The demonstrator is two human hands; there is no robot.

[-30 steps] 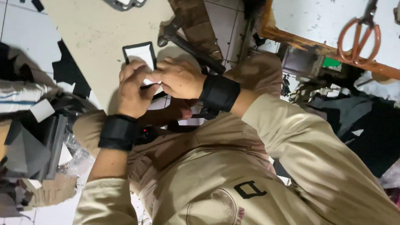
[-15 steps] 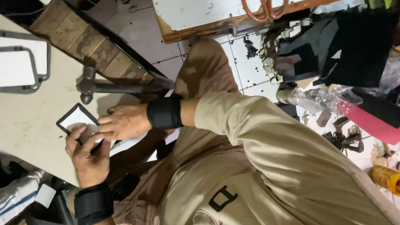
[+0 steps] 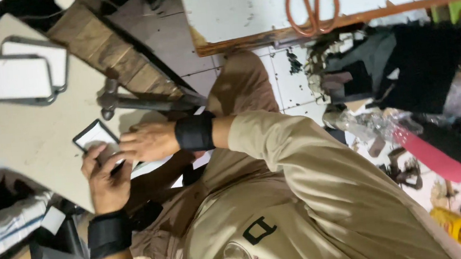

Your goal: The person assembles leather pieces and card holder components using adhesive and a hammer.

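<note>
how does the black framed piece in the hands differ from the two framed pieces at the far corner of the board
The black-framed piece has a dark border and lies alone under both hands; the two framed pieces have grey borders, overlap each other and lie untouched. They also look larger. All are white-centred rounded rectangles on the same beige board.

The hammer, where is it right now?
In the head view the hammer lies left of centre on the beige board, just above the right hand and beside the small black-framed white piece that both hands touch.
</note>
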